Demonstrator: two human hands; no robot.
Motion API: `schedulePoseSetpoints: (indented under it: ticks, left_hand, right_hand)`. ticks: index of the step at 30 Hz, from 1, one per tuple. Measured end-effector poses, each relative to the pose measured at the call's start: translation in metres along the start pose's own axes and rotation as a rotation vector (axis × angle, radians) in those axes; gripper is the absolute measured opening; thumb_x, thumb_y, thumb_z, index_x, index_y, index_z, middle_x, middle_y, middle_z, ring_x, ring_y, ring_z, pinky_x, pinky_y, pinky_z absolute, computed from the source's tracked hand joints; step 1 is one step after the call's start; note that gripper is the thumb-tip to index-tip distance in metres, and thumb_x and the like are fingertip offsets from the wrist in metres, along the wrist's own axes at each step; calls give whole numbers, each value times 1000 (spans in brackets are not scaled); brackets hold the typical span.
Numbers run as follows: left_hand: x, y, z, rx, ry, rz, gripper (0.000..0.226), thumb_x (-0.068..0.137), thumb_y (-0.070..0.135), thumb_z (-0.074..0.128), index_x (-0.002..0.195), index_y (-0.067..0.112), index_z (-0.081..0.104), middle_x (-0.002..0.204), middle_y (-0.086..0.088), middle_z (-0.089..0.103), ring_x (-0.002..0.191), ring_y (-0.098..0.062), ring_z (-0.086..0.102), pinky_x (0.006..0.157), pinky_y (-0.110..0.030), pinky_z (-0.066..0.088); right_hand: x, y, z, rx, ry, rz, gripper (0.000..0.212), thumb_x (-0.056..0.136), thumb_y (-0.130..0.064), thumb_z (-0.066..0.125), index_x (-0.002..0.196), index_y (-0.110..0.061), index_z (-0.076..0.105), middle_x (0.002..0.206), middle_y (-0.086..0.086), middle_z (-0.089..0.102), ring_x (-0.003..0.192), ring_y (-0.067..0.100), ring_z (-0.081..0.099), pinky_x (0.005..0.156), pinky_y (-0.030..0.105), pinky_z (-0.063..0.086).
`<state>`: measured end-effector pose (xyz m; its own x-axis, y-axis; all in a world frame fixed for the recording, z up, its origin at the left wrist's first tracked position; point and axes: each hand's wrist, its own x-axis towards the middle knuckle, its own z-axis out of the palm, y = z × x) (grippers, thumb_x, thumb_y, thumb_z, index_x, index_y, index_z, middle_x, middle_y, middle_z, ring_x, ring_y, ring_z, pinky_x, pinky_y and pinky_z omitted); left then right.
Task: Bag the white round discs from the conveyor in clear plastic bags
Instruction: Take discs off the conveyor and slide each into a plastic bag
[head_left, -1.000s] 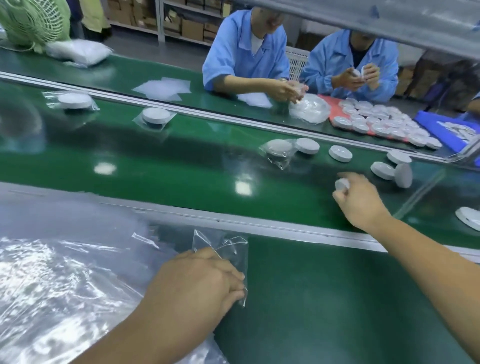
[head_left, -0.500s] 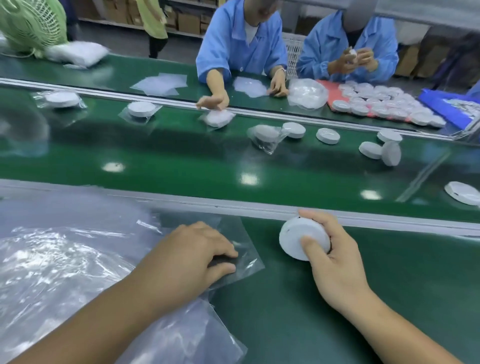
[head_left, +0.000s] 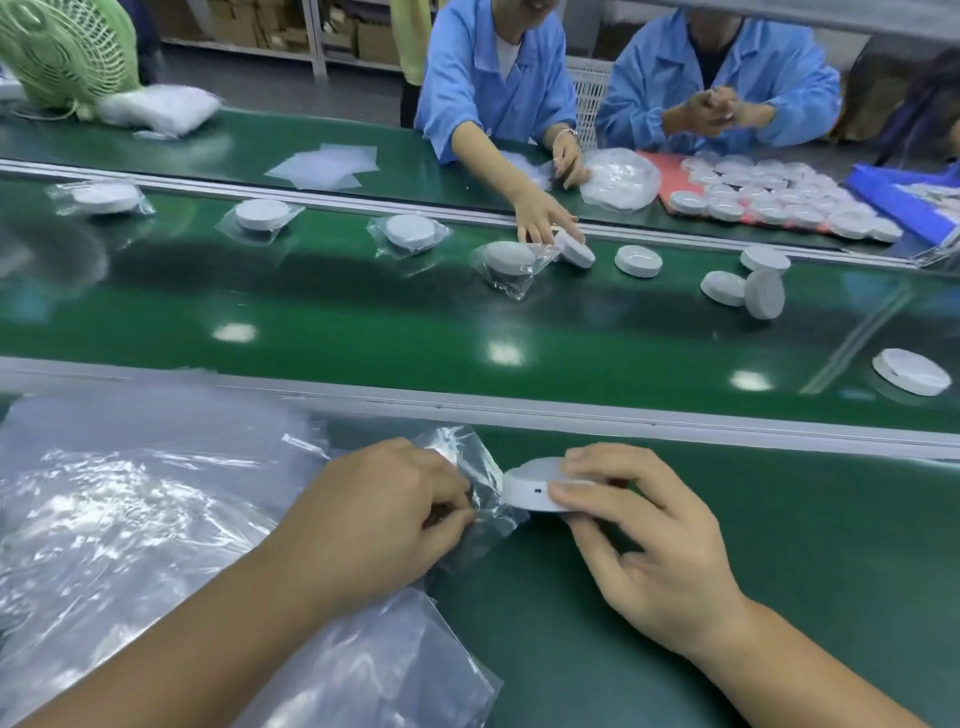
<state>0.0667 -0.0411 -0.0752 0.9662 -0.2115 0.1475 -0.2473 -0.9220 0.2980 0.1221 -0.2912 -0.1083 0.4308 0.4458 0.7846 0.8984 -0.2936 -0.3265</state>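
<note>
Here, a white round disc (head_left: 530, 486) was gripped at its edge by the curled fingers and thumb of the right hand (head_left: 649, 551). It was held nearly flat, with its free rim touching the crumpled mouth of a small clear bag (head_left: 480, 467). That bag was pinched between the fingertips of the left hand (head_left: 384, 514), just left of the grip, so that only wrinkled film lay between the two hands. Under and to the left of the left hand, a loose heap of clear plastic film (head_left: 130, 509) was spread over the green work surface (head_left: 779, 545). Just beyond the grip, the surface was bounded by a grey metal rail (head_left: 571, 410), and past it ran the glossy green conveyor belt (head_left: 363, 322). On the far side of the belt, bagged discs (head_left: 511, 257) were lined up toward the left and bare discs (head_left: 638, 260) were scattered toward the right. One of the bare discs was tipped up on its edge, and a single disc (head_left: 910, 370) lay well right of the grip. A disc on the belt was touched by another person's hand (head_left: 543, 218), and two people in blue coats (head_left: 493, 78) were seated beyond. A pale green fan (head_left: 62, 52) was seen far to the left. The held disc was smooth, matt and thick-walled, with a small dark slot in its side, while the bag was thin, shiny and creased.
</note>
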Motion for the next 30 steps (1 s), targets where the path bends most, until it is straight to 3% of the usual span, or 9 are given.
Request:
schedulePoseSetpoints:
  ticks: [5, 8, 12, 16, 18, 20, 23, 26, 30]
  left_hand:
    - [1, 3, -2, -227, 206, -160, 28, 83, 53, 52, 81, 35, 73, 93, 32, 67, 93, 5, 61, 80, -29, 54]
    - [1, 5, -5, -325, 183, -128, 28, 83, 57, 53, 85, 39, 74, 93, 33, 68, 94, 6, 63, 81, -29, 55]
    - [-3, 15, -9, -737, -99, 28, 44, 74, 55, 83, 115, 43, 70, 110, 28, 70, 104, 2, 67, 89, -20, 52]
    - [-3, 24, 3, -654, 181, 56, 39, 79, 33, 85, 115, 39, 70, 106, 30, 70, 98, 3, 67, 78, -7, 46]
    - [-4, 29, 6, -749, 283, -3, 27, 84, 29, 81, 108, 38, 71, 101, 23, 73, 93, -3, 70, 74, -12, 51]
    - [-3, 30, 5, -874, 293, -77, 19, 87, 35, 74, 105, 38, 70, 101, 17, 74, 93, -9, 71, 76, -26, 57]
    - [1, 18, -1, -609, 274, -19, 27, 98, 55, 51, 116, 39, 63, 114, 23, 64, 108, -3, 63, 86, -18, 50]
    - [2, -5, -6, -73, 292, -56, 33, 99, 56, 42, 114, 38, 66, 122, 22, 57, 115, -4, 53, 92, -26, 49]
    - [3, -22, 0, 244, 149, -41, 15, 77, 46, 81, 88, 38, 80, 99, 20, 73, 91, -17, 67, 70, -38, 58]
  right_hand:
    - [-2, 0, -4, -168, -66, -266, 37, 91, 6, 65, 112, -24, 72, 111, -2, 65, 112, 26, 69, 74, 36, 48]
    - [-1, -4, -3, -116, -86, -267, 32, 91, 5, 69, 108, -22, 74, 108, 0, 73, 115, 22, 70, 72, 36, 48]
    - [4, -15, 0, 106, 50, 25, 15, 82, -11, 86, 93, -18, 80, 108, -3, 78, 108, 16, 74, 82, 37, 59]
    - [14, -27, -1, 382, 41, 509, 20, 79, -54, 82, 87, -36, 82, 137, -14, 67, 139, 15, 54, 104, 32, 52]
    - [22, -29, -2, 563, -114, 692, 34, 68, -64, 85, 92, -40, 82, 146, -16, 59, 138, 10, 54, 98, 26, 54]
    - [30, -26, -3, 557, -233, 756, 36, 64, -60, 88, 92, -38, 79, 115, -14, 74, 103, 9, 70, 76, 28, 60]
    - [47, -7, 2, 331, -247, 687, 37, 83, -57, 71, 70, -26, 55, 60, -12, 54, 57, 5, 47, 53, 22, 39]
    - [74, 35, 15, 194, -144, 746, 44, 94, -43, 62, 62, -23, 39, 54, -12, 38, 53, 7, 37, 54, 22, 36]
    - [132, 110, 31, 500, 190, 1204, 23, 102, -19, 61, 81, -11, 57, 69, 6, 56, 59, 18, 60, 59, 33, 55]
